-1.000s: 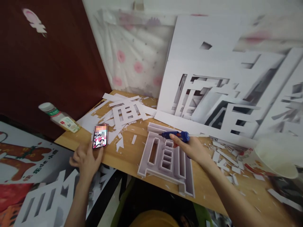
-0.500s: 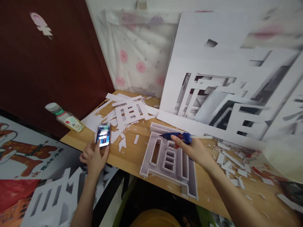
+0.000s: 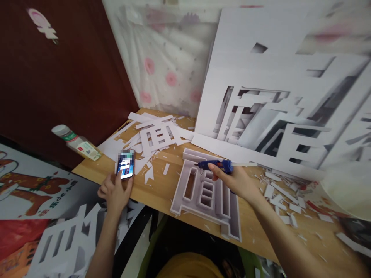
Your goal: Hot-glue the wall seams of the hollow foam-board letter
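Note:
At the left part of the table, my left hand (image 3: 115, 193) is at the lower end of a smartphone (image 3: 125, 165) with a lit screen. My index finger touches its lower left and my thumb its lower right, while the other fingers curl in. My right hand (image 3: 236, 181) grips a blue hot glue gun (image 3: 216, 166), its dark nozzle pointing left. A white glue stick (image 3: 245, 164) sticks out of the gun's back end. Below the gun lies a white foam-board character (image 3: 185, 206) with raised walls and several hollow compartments, partly covered by my right hand.
White cut-out scraps (image 3: 159, 137) are heaped at the back left, beside a clear bottle with a green-banded neck (image 3: 77, 143). Large cut boards (image 3: 220, 50) lean on the wall. More offcuts (image 3: 278, 200) and a pale tub (image 3: 344, 193) are at the right.
The view has shifted slightly, so everything sits a little higher and further left. Both hands keep their places at the phone and on the glue gun.

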Available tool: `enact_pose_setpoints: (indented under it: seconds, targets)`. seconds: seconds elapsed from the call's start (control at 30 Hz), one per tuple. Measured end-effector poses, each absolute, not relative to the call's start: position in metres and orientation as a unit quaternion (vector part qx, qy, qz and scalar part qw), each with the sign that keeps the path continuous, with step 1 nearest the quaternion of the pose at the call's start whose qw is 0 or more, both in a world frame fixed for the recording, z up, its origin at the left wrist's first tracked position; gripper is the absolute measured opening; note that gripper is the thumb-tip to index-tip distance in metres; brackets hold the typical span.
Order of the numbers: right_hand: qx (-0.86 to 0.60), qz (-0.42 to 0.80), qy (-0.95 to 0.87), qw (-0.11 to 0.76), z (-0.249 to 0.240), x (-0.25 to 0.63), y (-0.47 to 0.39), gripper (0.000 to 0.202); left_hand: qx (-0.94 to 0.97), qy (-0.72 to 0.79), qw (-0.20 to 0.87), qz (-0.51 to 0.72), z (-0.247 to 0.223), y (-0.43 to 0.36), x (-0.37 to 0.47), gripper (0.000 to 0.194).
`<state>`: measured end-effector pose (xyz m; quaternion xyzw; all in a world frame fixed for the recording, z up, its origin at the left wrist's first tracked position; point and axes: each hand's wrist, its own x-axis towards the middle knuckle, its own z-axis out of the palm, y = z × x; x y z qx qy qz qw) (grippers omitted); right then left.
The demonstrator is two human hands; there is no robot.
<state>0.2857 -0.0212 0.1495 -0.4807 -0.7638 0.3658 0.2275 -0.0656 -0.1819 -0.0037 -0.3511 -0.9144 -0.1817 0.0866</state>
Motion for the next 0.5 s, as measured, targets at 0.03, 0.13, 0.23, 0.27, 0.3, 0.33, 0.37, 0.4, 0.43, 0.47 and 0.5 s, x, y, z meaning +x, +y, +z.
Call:
enact_pose_setpoints:
  seconds: [0.03,0.13,0.23,0.27,0.3,0.33,0.37,0.4,0.43,0.47,0.5]
  targets:
    - [-0.485,0.367,-0.76,0.227,0.1494,0.2853,-0.021,0.054,-0.355,-0.914,0.083,-0.18,-0.0042,-0.1821,-0.0663,0.064]
    - [-0.494,0.37,-0.756,0.218,0.1485,0.2847,-0.0206,0.055,-0.358,-0.912,0.082,-0.183,-0.0053,-0.1824,-0.0672,0.064]
    - [-0.49,0.375,-0.757,0.214,0.1471,0.2852,-0.0207,0.055,-0.355,-0.911,0.095,-0.185,-0.0053,-0.1823,-0.0662,0.064]
    - [-0.489,0.377,-0.757,0.213,0.1469,0.2856,-0.021,0.054,-0.355,-0.911,0.095,-0.184,-0.005,-0.1823,-0.0658,0.064]
    - [-0.49,0.379,-0.756,0.211,0.1469,0.2861,-0.0214,0.054,-0.355,-0.912,0.092,-0.183,-0.0047,-0.1824,-0.0653,0.065]
    - [-0.491,0.38,-0.756,0.207,0.1471,0.2866,-0.022,0.054,-0.355,-0.913,0.086,-0.182,-0.0045,-0.1826,-0.065,0.065]
    - [-0.492,0.379,-0.757,0.203,0.1475,0.287,-0.0226,0.054,-0.354,-0.914,0.08,-0.181,-0.0043,-0.1828,-0.065,0.066]
    - [-0.492,0.378,-0.759,0.2,0.148,0.2874,-0.0231,0.054,-0.354,-0.914,0.075,-0.182,-0.0042,-0.1832,-0.0655,0.067]
    - [-0.489,0.377,-0.761,0.198,0.1486,0.2876,-0.0237,0.055,-0.356,-0.913,0.071,-0.185,-0.0043,-0.1835,-0.0664,0.067]
    - [-0.485,0.377,-0.764,0.199,0.149,0.2875,-0.0241,0.056,-0.357,-0.912,0.069,-0.19,-0.0044,-0.1839,-0.0681,0.068]
    - [-0.482,0.377,-0.765,0.203,0.1493,0.2873,-0.0243,0.056,-0.357,-0.911,0.069,-0.195,-0.0045,-0.1842,-0.0705,0.069]
